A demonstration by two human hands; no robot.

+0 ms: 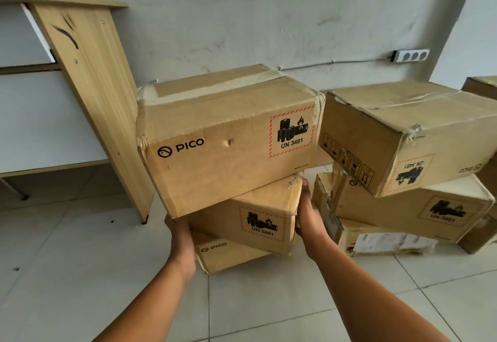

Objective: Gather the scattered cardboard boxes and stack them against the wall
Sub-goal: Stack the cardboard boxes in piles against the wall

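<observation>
Centrally, the top box (pixel 228 137) — taped shut, contents hidden — sits tilted on the middle box (pixel 258 220), right of the wooden desk (pixel 91 94). Left hand (pixel 181 239) and right hand (pixel 309 218) press the middle box's sides; finger curl cannot be told.

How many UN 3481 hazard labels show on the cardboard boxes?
4. Upright on the top brown cardboard box, on the box under it, upside down on the tilted right box, and on the box below that. Other faces are hidden.

Both hands (pixel 309 218) under top box (pixel 228 137)
</observation>
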